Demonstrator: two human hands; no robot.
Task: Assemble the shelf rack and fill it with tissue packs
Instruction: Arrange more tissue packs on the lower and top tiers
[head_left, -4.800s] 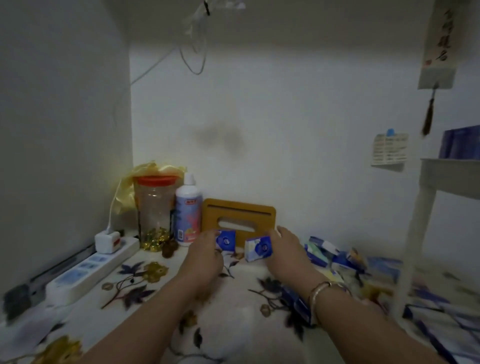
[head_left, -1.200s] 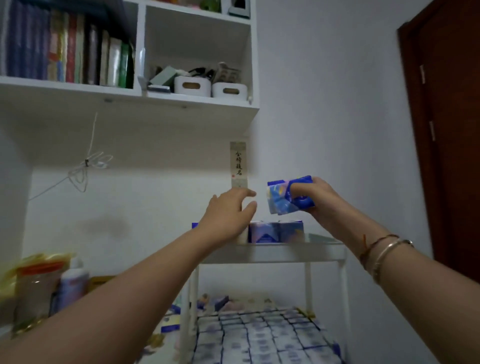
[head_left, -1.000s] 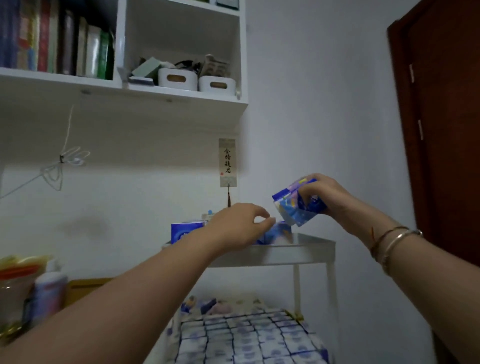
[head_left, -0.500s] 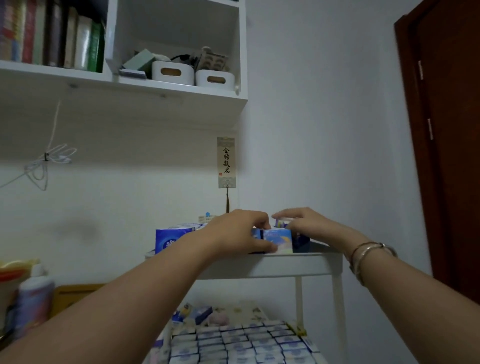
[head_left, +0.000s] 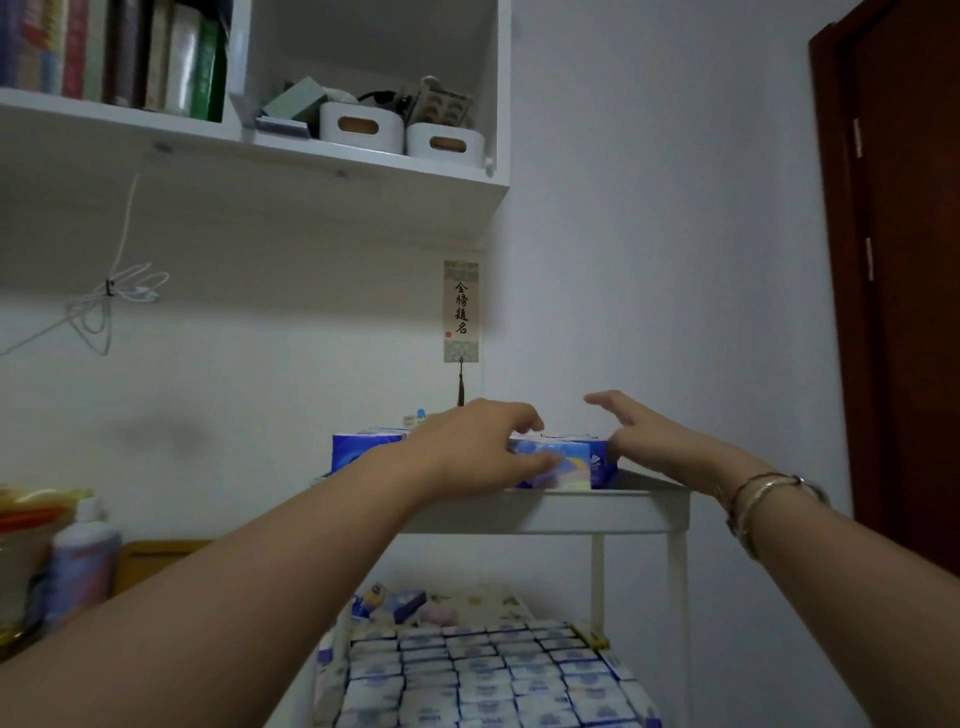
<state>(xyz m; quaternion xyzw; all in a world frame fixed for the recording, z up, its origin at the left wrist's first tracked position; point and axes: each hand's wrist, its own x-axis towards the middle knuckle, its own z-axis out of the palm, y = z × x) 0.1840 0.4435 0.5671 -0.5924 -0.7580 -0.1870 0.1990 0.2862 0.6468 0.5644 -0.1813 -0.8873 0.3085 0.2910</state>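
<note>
The white shelf rack (head_left: 571, 512) stands against the wall, seen from below its top tray. Blue tissue packs line the top tray; one pack (head_left: 576, 467) sits at the front right, another (head_left: 358, 449) at the left. My left hand (head_left: 467, 447) holds the front pack, fingers curled over its top and thumb along its front face. My right hand (head_left: 639, 431) hovers at the pack's right end, fingers straight and lifted, holding nothing. The lower shelf (head_left: 483, 675) is packed with several rows of tissue packs.
A white wall shelf with books (head_left: 130, 52) and two white bins (head_left: 361, 127) hangs overhead. A scroll (head_left: 461, 312) hangs behind the rack. A dark brown door (head_left: 909, 260) is on the right. A bottle (head_left: 83, 566) and jar stand at the left.
My right hand set its tissue pack down on the top tray, let go and lifted its fingers off. My left hand stayed on the packs, now with its thumb across the front.
</note>
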